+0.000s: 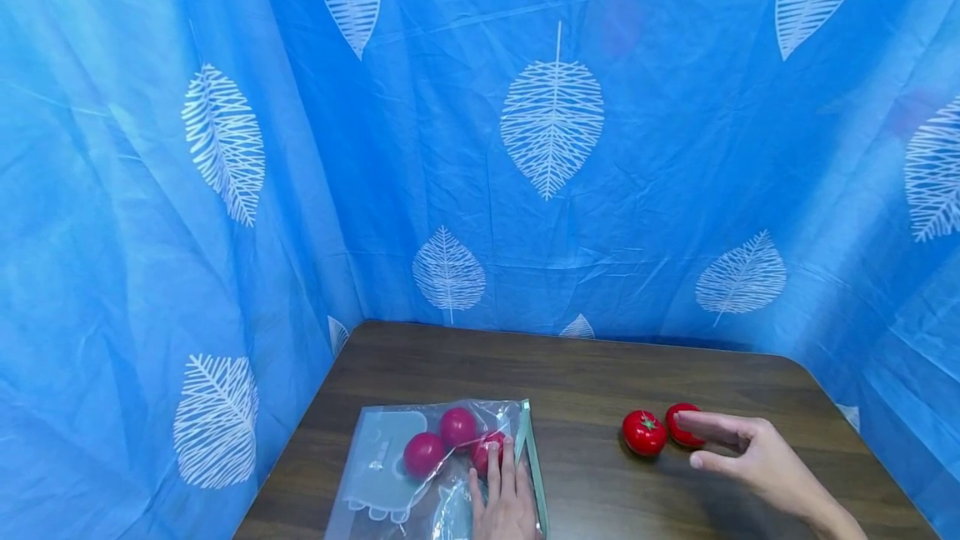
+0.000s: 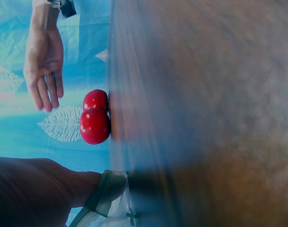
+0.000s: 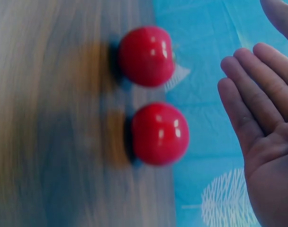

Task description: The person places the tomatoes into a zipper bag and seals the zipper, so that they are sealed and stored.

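On the left of the table lies a clear zip bag (image 1: 381,440) with a green closure strip (image 1: 534,461), holding three red tomatoes (image 1: 424,455). My left hand (image 1: 506,502) rests on the bag near the strip, its fingers extended by the rightmost bagged tomato. Two more glossy tomatoes sit on the table to the right; the near one (image 1: 643,433) shows a green stem top. My right hand (image 1: 750,450) hovers with straight fingers, partly covering the far one (image 1: 686,438) in the head view. In the right wrist view, the palm (image 3: 272,146) holds nothing and stands apart from both loose tomatoes (image 3: 160,134).
A brown wood-grain table (image 1: 577,373) spans the front, with a rounded far right corner. Blue curtains (image 1: 645,148) with white leaf prints hang behind it and along both sides. Pale printing (image 1: 382,448) covers part of the bag.
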The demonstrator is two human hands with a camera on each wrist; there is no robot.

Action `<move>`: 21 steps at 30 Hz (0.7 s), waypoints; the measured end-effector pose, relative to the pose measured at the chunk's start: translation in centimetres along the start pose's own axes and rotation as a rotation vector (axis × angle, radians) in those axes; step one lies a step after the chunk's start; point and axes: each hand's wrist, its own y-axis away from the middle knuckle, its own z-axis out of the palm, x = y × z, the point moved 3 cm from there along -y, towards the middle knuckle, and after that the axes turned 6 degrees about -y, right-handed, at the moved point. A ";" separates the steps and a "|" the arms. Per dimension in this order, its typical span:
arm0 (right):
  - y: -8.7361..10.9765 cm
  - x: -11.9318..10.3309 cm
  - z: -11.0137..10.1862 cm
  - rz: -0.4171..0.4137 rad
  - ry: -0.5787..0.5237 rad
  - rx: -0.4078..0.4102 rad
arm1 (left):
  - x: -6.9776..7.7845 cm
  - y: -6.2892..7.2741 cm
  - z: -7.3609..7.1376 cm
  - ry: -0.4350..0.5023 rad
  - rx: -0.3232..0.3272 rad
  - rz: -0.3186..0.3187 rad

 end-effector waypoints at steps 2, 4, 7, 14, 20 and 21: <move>0.5 0.4 -0.7 -0.018 -0.004 0.018 | 0.0 0.0 0.0 0.005 0.014 -0.002; 0.9 0.7 -1.2 -0.017 0.005 0.030 | 0.0 0.1 0.1 0.007 0.025 -0.004; 1.4 1.3 -2.1 0.011 0.027 0.045 | 0.1 0.2 0.2 0.012 0.038 -0.006; 2.0 2.4 -3.4 0.007 0.073 0.087 | 0.0 0.2 0.1 0.011 0.049 -0.004; 2.4 3.3 -4.1 0.011 0.074 0.105 | 0.0 0.3 0.2 -0.011 0.068 -0.001; 2.3 3.6 -4.2 0.032 0.069 0.105 | 0.0 0.3 0.2 -0.017 0.074 0.000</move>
